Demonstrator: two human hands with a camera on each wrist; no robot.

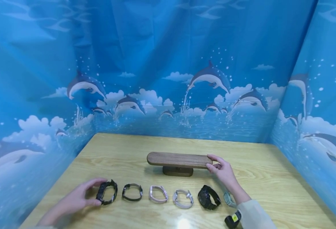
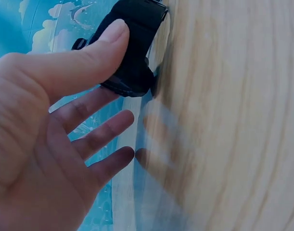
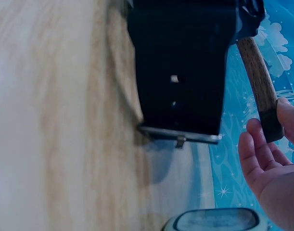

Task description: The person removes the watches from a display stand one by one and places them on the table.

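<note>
At the left end of a row of watches, my left hand (image 1: 77, 197) pinches a black watch (image 1: 101, 191) between thumb and fingers. The watch stands on its side at the table. In the left wrist view my thumb lies on its black strap (image 2: 137, 29), with the other fingers spread below. Farther back, my right hand (image 1: 224, 173) grips the right end of a brown wooden display stand (image 1: 176, 159), a long rounded bar on a small base. The right wrist view has thumb and fingers around the bar's dark end (image 3: 271, 124).
Rightward along the row stand a slim black watch (image 1: 132, 199), a pink watch (image 1: 157, 201), a whitish watch (image 1: 183, 206), a bulky black watch (image 1: 204, 197) and a pale green watch (image 1: 229, 199) beside my right forearm. Dolphin-print curtains (image 1: 156, 63) border the wooden table (image 1: 122, 146).
</note>
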